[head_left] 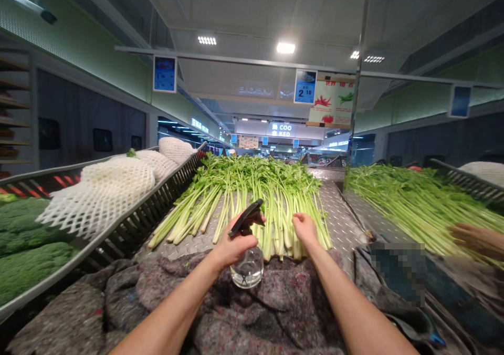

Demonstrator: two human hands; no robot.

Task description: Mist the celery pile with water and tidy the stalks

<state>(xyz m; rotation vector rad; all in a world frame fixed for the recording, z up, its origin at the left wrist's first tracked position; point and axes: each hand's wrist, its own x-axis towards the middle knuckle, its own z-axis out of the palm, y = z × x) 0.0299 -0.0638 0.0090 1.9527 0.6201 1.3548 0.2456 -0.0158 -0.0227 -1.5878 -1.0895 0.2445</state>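
1. Hands apart; left hand (233,246) wrapped around clear, rounded spray bottle (248,273) with black trigger head.
2. Right hand (305,231) at pale-green, leafy-topped celery stalks (258,179), fingers curled; can't tell if gripping.
3. Celery stalks fan out ahead of both hands on grey diamond-plate metal table (337,208).
4. Crumpled grey-brown felt cloth (271,305) below hands.
5. Green broccoli (35,271), white foam netting (114,181) left of left hand.

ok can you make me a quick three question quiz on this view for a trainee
1. True or false: the left hand holds the trigger spray bottle.
2. Which vegetable is nearest the right hand?
3. Fill in: the broccoli lies to the ____ of the trigger spray bottle in the picture.

Key: 1. True. 2. Celery. 3. Left.
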